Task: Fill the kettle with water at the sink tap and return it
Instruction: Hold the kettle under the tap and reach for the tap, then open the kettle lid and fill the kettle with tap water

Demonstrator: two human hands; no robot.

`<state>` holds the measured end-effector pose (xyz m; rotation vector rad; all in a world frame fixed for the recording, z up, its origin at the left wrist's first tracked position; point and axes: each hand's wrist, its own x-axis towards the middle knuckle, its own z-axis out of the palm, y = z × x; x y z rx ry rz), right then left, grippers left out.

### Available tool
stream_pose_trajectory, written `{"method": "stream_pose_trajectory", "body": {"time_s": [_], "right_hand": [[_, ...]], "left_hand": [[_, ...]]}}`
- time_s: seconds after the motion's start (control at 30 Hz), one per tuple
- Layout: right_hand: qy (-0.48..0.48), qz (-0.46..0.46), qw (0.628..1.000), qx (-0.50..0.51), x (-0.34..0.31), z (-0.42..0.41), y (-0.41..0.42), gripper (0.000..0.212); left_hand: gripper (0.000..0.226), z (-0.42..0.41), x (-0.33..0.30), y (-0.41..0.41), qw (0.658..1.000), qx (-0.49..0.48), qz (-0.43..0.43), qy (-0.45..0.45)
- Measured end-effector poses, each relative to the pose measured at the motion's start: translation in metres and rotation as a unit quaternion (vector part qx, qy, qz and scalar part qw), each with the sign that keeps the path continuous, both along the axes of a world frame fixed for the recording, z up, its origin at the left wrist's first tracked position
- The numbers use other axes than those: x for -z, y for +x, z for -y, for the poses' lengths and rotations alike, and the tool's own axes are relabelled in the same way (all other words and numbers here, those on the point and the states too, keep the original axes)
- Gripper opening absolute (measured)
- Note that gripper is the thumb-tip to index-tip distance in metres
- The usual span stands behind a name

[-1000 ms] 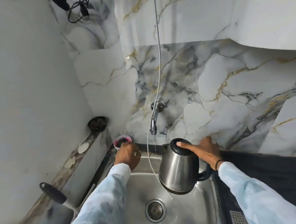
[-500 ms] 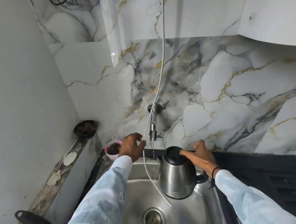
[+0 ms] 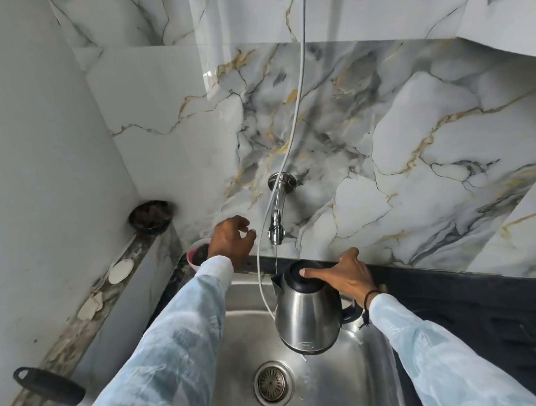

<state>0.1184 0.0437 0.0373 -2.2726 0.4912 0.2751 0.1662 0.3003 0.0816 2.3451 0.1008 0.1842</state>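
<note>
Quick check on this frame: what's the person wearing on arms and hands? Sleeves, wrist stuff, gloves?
Both arms are in long, loose sleeves of pale blue-white fabric with a washed, tie-dye-like mottling; the cuffs end at the wrists. The left hand is bare, with no ring or band visible. The right hand is also bare, with no glove; a thin black thread band circles its wrist, with a short loose end hanging below.

The kettle [image 3: 308, 317] bears a small logo — too small to read.

The left hand [image 3: 231, 241] rose from the sink [image 3: 371, 383] rim beside the pink cup [image 3: 197, 255] toward the tap [image 3: 277, 221]. A thin stream began running, and the right hand [image 3: 343, 276] shifted the kettle [image 3: 307, 311] beneath it.
</note>
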Motion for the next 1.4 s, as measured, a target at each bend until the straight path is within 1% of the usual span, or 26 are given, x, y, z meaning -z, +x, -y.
{"method": "stream_pose_trajectory", "body": {"time_s": [0.07, 0.2, 0.27, 0.33, 0.37, 0.47, 0.5, 0.6, 0.67, 0.77, 0.9, 0.93, 1.03, 1.13, 1.27, 1.4], "right_hand": [[0.014, 0.002, 1.0, 0.005, 0.002, 0.0, -0.002, 0.131], [0.05, 0.013, 0.998, 0.025, 0.002, 0.002, -0.008, 0.152], [0.048, 0.01, 0.998, 0.025, -0.004, 0.001, -0.012, 0.163], [0.036, 0.0, 0.999, 0.023, -0.009, 0.0, -0.016, 0.166], [0.024, -0.007, 1.0, 0.02, -0.011, -0.001, -0.019, 0.16], [-0.008, -0.026, 1.0, 0.015, -0.011, -0.002, -0.029, 0.133], [-0.012, -0.026, 0.999, 0.018, -0.009, -0.001, -0.033, 0.129], [-0.011, -0.016, 0.999, 0.028, -0.008, 0.0, -0.045, 0.129], [0.005, -0.006, 1.0, 0.03, -0.01, 0.003, -0.046, 0.122], [0.055, 0.012, 0.998, 0.031, -0.012, -0.002, -0.044, 0.111], [0.073, 0.015, 0.997, -0.009, -0.024, -0.01, -0.039, 0.102], [0.069, 0.03, 0.997, -0.014, -0.037, 0.003, -0.027, 0.098], [0.096, 0.024, 0.995, -0.003, -0.034, 0.016, -0.021, 0.078], [0.15, -0.004, 0.988, 0.04, -0.012, 0.018, -0.031, 0.06], [0.191, 0.0, 0.981, 0.032, -0.002, 0.009, -0.03, 0.059], [0.241, 0.007, 0.971, 0.015, 0.006, 0.001, -0.01, 0.064]], "left_hand": [[0.029, 0.001, -0.001, -0.002, 1.0, 0.003, -0.02, 0.002], [0.034, 0.005, 0.001, -0.015, 0.999, 0.021, -0.048, 0.009], [0.034, 0.006, 0.003, -0.024, 0.999, 0.021, -0.048, 0.01], [0.034, 0.006, 0.002, -0.032, 0.998, 0.021, -0.052, 0.008], [0.034, 0.006, 0.001, -0.037, 0.999, 0.019, -0.051, 0.008], [0.033, 0.005, 0.0, -0.049, 0.999, 0.005, -0.04, 0.004], [0.033, 0.004, 0.0, -0.053, 0.999, 0.002, -0.038, 0.007], [0.035, -0.001, -0.001, -0.067, 0.999, -0.003, -0.042, 0.007], [0.036, -0.002, -0.002, -0.072, 0.999, -0.002, -0.045, 0.008], [0.036, -0.006, -0.001, -0.074, 0.999, -0.012, -0.047, 0.01], [0.035, -0.005, -0.007, -0.071, 0.998, -0.02, -0.054, 0.009], [0.035, 0.009, -0.022, -0.058, 0.999, -0.025, -0.031, 0.004], [0.034, 0.017, -0.03, -0.054, 1.0, -0.009, -0.03, 0.002], [0.033, 0.015, -0.023, -0.059, 0.998, 0.001, -0.056, 0.008], [0.035, 0.017, -0.023, -0.052, 0.998, 0.01, -0.062, -0.017], [0.036, 0.027, -0.019, -0.032, 0.996, 0.005, -0.082, -0.021]]}}
